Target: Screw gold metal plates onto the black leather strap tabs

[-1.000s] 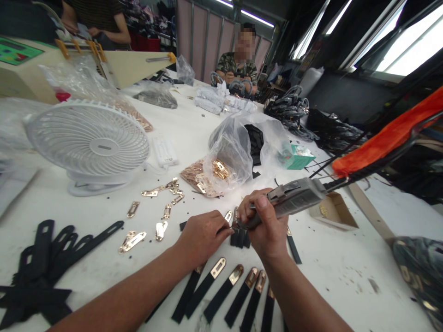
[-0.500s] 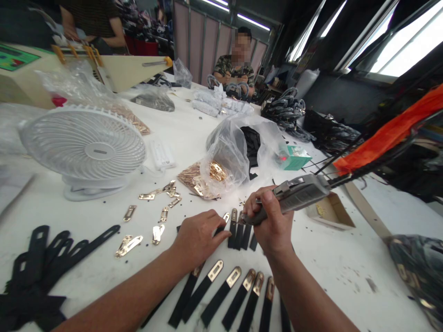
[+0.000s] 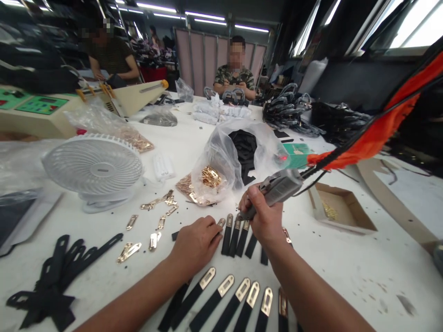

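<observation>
In my right hand [image 3: 265, 219] is a grey electric screwdriver [image 3: 282, 186], my fingers wrapped round its body. Its tip points down at the gold metal end of a black strap [image 3: 235, 240] in the upper row. My left hand [image 3: 199, 242] is closed at the left end of that row, fingertips pressed on a black strap whose gold plate [image 3: 221, 222] shows beside them; most of this strap is hidden. Nearer to me lies a second row of black straps with gold end plates [image 3: 225, 285]. Loose gold plates [image 3: 161, 222] are scattered left of my left hand.
A clear plastic bag [image 3: 221, 152] holds gold plates and black pieces. To the left stand a white fan [image 3: 97, 168] and a pile of slotted black straps [image 3: 57, 272]. A cardboard tray [image 3: 346, 216] with small brass-coloured parts lies right. Two people work across the table.
The view has tilted up and shifted, showing more of the room. The screwdriver stays among the upper row of straps in my right hand, and my left hand keeps its place beside it.
</observation>
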`<control>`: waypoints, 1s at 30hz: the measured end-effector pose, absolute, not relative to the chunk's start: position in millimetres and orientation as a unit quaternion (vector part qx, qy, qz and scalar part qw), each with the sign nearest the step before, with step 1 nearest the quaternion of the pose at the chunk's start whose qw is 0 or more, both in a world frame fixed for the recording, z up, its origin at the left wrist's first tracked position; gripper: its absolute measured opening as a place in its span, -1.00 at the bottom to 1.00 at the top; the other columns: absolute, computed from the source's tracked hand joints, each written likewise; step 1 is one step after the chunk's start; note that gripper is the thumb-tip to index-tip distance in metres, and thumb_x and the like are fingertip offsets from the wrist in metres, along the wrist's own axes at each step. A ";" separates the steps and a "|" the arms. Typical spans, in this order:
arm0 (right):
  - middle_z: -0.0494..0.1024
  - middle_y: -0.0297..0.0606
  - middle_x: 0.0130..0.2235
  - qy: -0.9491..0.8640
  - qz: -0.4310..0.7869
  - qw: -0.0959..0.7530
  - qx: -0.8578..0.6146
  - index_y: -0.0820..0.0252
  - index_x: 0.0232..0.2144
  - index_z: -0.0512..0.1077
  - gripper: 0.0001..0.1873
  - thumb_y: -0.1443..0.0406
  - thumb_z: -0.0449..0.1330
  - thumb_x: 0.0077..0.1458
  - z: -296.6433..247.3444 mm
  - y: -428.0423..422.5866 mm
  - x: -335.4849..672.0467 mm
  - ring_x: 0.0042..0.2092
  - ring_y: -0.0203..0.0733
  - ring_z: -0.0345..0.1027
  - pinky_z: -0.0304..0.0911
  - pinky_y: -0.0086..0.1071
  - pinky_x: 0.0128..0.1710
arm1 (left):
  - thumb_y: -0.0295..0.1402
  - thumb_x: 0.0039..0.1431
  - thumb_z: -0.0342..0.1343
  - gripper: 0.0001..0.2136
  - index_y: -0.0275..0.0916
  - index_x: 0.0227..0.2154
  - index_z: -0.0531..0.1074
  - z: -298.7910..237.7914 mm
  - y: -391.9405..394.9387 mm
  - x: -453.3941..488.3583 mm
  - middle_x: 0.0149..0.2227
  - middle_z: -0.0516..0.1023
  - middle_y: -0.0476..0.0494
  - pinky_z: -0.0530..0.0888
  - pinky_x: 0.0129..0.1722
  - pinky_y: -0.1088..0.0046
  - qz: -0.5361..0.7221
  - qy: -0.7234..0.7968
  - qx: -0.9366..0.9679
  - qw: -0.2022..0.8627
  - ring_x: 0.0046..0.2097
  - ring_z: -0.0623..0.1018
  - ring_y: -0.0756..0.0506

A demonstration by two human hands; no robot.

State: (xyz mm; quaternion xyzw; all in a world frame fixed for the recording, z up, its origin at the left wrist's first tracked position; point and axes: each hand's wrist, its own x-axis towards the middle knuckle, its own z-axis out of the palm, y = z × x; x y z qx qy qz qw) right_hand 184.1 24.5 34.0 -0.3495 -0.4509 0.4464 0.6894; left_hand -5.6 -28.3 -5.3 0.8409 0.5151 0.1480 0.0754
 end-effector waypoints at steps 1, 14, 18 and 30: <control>0.42 -0.42 -0.60 -0.453 0.456 0.682 -0.349 0.14 -0.42 0.43 -0.61 0.02 0.43 0.17 32.7 26.4 184.3 -0.58 -0.26 0.29 0.29 -0.36 -0.54 | -0.33 0.45 0.09 -0.84 -0.12 -0.13 0.59 -2.2 -27.9 -3.7 -0.12 0.61 -0.11 0.53 -0.21 0.35 0.130 0.528 0.835 0.076 -0.11 0.63 -0.14; 0.48 -0.34 -0.61 -0.480 0.489 0.643 -0.343 0.17 -0.45 0.46 -0.58 -0.01 0.43 0.17 32.0 29.4 194.4 -0.57 -0.26 0.32 0.28 -0.37 -0.52 | -0.15 0.43 0.15 -0.82 -0.07 -0.11 0.59 12.8 -36.0 26.3 -0.09 0.59 -0.07 0.44 -0.20 0.34 0.070 0.643 0.760 0.063 -0.04 0.63 -0.16; 0.47 -0.36 -0.62 -0.474 0.492 0.649 -0.334 0.16 -0.44 0.46 -0.57 -0.02 0.43 0.15 35.8 30.2 200.7 -0.58 -0.26 0.31 0.27 -0.38 -0.56 | -0.14 0.41 0.16 -0.81 -0.10 -0.19 0.58 12.4 -32.4 38.5 -0.14 0.58 -0.06 0.43 -0.19 0.33 0.051 0.650 0.755 0.074 -0.07 0.63 -0.16; 0.48 -0.35 -0.61 -0.459 0.498 0.658 -0.329 0.17 -0.41 0.48 -0.57 -0.04 0.45 0.12 46.4 28.6 205.7 -0.57 -0.24 0.35 0.29 -0.39 -0.57 | -0.13 0.33 0.17 -0.80 -0.12 -0.28 0.56 26.1 -20.5 57.0 -0.17 0.63 -0.05 0.37 -0.26 0.35 0.014 0.689 0.721 0.073 -0.15 0.64 -0.15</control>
